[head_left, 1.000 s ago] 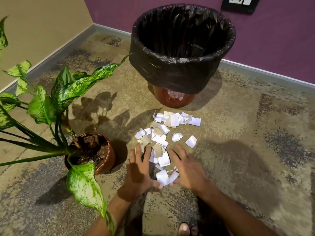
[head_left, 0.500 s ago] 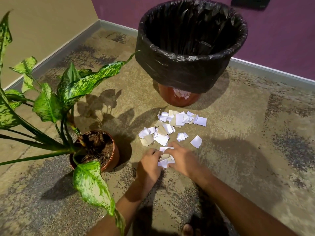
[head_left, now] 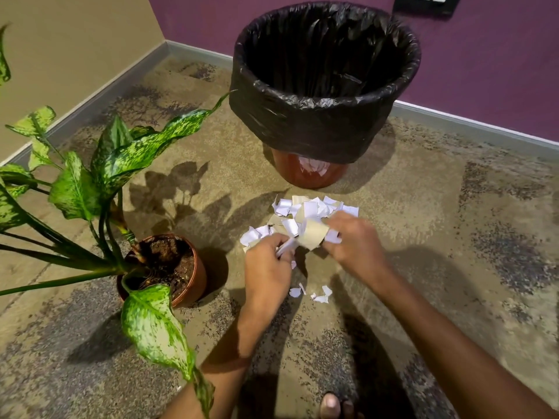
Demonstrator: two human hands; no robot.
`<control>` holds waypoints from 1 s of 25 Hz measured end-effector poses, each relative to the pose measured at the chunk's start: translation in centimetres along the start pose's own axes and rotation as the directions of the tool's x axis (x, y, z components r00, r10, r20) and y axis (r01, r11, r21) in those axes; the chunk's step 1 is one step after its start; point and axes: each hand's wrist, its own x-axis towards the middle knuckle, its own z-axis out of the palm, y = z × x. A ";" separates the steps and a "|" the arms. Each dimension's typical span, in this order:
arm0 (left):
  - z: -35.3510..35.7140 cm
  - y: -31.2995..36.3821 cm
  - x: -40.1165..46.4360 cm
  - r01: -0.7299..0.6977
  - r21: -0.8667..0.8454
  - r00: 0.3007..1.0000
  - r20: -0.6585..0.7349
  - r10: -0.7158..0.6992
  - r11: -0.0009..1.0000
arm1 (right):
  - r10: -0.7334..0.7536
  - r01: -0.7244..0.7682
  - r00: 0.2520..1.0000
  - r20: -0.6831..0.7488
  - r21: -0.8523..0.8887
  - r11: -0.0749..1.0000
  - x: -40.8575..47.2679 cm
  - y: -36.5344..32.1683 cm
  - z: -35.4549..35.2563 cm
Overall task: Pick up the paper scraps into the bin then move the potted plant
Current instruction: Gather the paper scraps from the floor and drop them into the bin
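White and tan paper scraps (head_left: 305,211) lie heaped on the carpet in front of the bin (head_left: 320,128), a brown bin lined with a black bag. My left hand (head_left: 267,267) and my right hand (head_left: 355,241) are raised a little off the floor, each gripping a bunch of scraps, with a tan piece (head_left: 313,234) held between them. A few small scraps (head_left: 314,293) lie on the carpet below my hands. The potted plant (head_left: 169,267), in a brown pot with speckled green leaves, stands just left of my left hand.
The patterned carpet (head_left: 453,237) runs to a purple wall (head_left: 499,71) behind the bin and a tan wall (head_left: 75,40) at the left. Long leaves (head_left: 154,325) hang over my left forearm. My toes (head_left: 332,405) show at the bottom edge.
My hands drew the near scraps together, closed on them and lifted them off the carpet toward the bin. A few small bits stayed behind on the floor.
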 end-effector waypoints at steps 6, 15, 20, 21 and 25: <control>-2.0 5.0 1.4 -0.101 -0.089 0.990 -0.104 0.092 0.991 | -0.088 0.120 0.915 -0.394 0.057 0.991 4.0 -6.4 -13.4; -5.2 11.7 4.2 -0.339 -0.093 0.905 -0.305 0.298 0.936 | -0.174 0.119 0.920 -0.351 -0.174 0.978 12.1 -9.9 -16.4; -6.7 15.9 7.4 -0.387 0.009 0.841 -0.406 0.357 0.922 | -0.167 0.130 0.893 -0.419 -0.116 0.985 11.0 -8.6 -15.9; -6.9 16.7 8.2 -0.397 0.050 0.827 -0.413 0.381 0.916 | -0.170 0.148 0.878 -0.448 -0.084 0.985 10.3 -8.2 -15.6; -7.1 19.2 11.2 -0.390 0.238 0.822 -0.345 0.453 0.889 | -0.141 0.178 0.869 -0.474 0.034 0.983 5.9 -5.7 -12.7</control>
